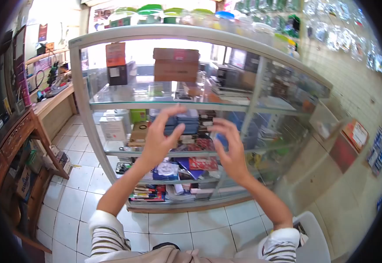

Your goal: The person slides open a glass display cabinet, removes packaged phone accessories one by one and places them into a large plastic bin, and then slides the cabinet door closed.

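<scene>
Two bare hands raised before a glazed display case (78, 87). The left hand (158, 136) and right hand (232, 151) face partly towards each other, the fingers of each curved and parted from the thumb, with nothing visible in their hold. The nearest goods, stacked blue boxes (191, 125), stand inside the case beneath the upper shelf (129, 105), seen in the gap between the hands. Whether a pane separates hands from goods, or how near the fingertips come to it, cannot be told, since both hands are blurred. Principal risks, as judged: a quick forward sweep might rap the knuckles against glass or frame, the clear surface being easily misjudged; were the front open, a careless reach could topple the blue boxes or drag out the red packets (203, 163) crowded below. A hard knock on the frame might also unsettle the lidded tubs (149, 16) ranged along the top, or the brown carton (176, 65) on the upper shelf. Behind the right forearm, a white container (320, 243) lies near the sleeve (280, 247), where a backward step might catch it
</scene>
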Action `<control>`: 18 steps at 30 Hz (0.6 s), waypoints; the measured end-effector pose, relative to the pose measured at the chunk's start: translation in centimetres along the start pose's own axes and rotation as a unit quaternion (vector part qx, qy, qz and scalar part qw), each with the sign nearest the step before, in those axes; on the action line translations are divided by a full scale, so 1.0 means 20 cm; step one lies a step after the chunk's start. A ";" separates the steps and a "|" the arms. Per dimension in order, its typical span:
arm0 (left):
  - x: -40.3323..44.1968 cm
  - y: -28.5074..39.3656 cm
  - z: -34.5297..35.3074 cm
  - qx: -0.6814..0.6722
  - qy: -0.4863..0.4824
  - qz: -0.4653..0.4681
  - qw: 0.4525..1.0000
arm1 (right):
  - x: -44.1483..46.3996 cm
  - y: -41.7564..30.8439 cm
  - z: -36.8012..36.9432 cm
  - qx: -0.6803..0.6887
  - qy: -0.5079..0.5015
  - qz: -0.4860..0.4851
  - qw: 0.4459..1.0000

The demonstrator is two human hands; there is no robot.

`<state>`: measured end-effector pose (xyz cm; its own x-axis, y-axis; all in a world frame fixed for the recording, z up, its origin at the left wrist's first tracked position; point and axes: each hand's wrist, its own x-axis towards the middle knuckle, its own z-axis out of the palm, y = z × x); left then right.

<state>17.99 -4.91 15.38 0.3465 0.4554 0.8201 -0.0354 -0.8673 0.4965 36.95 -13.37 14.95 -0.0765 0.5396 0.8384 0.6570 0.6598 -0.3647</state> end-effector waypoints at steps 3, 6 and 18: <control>0.25 -0.18 -0.19 -0.019 0.067 0.013 0.997 | 0.39 0.16 0.26 0.046 0.055 -0.044 0.996; 0.50 -0.41 -0.33 -0.012 0.137 0.014 0.990 | 0.77 0.42 0.48 0.060 0.120 0.028 0.991; 1.14 -1.22 -0.33 0.186 0.183 -0.063 0.963 | 1.51 1.14 0.71 -0.139 0.231 0.140 0.953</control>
<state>20.59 28.00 23.88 -0.0307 0.5430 0.8392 0.3463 -0.7818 0.5185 39.00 25.31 26.19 0.4277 0.3443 0.8358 0.7808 0.3251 -0.5335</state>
